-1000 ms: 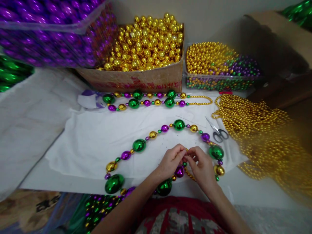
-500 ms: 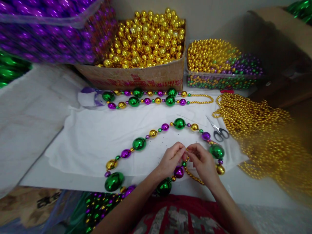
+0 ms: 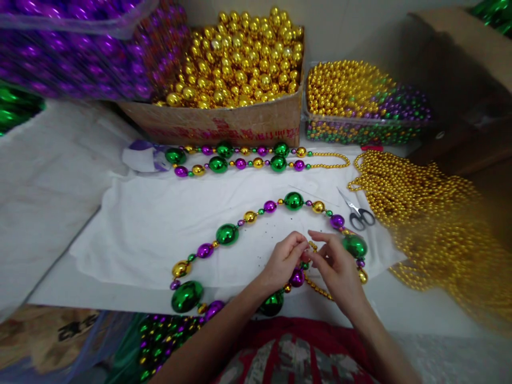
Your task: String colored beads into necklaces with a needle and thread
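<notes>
The necklace [image 3: 227, 233] is spread across the lower centre of the frame. Part of it is pinched by the left hand [image 3: 285, 260]; whether anything is gripped by the right hand [image 3: 336, 268] cannot be told.

No text legible for sure. Red print [image 3: 222, 127] runs along the front of the cardboard box [image 3: 184, 120] of gold balls; looks like Chinese characters, too smeared to read. Black print [image 3: 78, 325] on the brown wrapping [image 3: 40, 338], lower left: a short row of bold marks, unreadable. Red shirt [image 3: 340, 346] carries big grey mottled block shapes [image 3: 294, 354], maybe letters, cut off by the bottom edge; can't make out a word.
</notes>
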`<state>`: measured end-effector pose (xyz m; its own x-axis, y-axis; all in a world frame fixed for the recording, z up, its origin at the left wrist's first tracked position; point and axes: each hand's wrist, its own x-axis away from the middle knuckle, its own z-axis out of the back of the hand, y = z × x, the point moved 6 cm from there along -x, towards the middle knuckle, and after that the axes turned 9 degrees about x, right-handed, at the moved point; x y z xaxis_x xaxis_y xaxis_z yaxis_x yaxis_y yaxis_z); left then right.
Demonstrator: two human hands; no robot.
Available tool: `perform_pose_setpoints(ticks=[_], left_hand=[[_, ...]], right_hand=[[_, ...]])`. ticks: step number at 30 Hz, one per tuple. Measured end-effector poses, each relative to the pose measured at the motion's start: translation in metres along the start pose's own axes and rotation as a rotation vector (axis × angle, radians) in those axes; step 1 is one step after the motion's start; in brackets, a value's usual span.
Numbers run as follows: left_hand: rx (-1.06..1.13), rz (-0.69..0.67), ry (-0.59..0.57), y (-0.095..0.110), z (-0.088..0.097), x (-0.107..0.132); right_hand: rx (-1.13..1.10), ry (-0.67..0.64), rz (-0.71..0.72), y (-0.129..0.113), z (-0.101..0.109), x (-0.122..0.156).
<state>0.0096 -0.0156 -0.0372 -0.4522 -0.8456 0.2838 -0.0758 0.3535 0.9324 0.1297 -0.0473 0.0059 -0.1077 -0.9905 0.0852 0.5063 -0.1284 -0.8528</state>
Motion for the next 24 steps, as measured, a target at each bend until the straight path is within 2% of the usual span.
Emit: perform_pose_setpoints(ticks=[2, 4, 10, 13, 18, 24], left_hand=[[-0.039, -0.023, 0.003, 0.001, 0.001, 0.001], [-0.072, -0.031, 0.001, 0.001, 0.002, 0.002], [-0.104, 0.000, 0.046, 0.000, 0.003, 0.002], [-0.039, 0.036, 0.047, -0.001, 0.001, 0.001], [0.087, 0.062, 0.076, 0.003, 0.001, 0.005], [0.096, 0.016, 0.052, 0.015, 0.000, 0.012]], right_hand=[[-0.053, -0.081, -0.041, 0.004, -0.013, -0.002], [-0.049, -0.094, -0.040, 0.007, -0.019, -0.004], [0.200, 0.061, 0.084, 0.005, -0.012, 0.001], [0.253, 0.068, 0.139, 0.002, -0.012, 0.005], [0.471, 0.116, 0.294, 0.003, -0.013, 0.015], [0.432, 0.052, 0.317, 0.012, -0.011, 0.018]])
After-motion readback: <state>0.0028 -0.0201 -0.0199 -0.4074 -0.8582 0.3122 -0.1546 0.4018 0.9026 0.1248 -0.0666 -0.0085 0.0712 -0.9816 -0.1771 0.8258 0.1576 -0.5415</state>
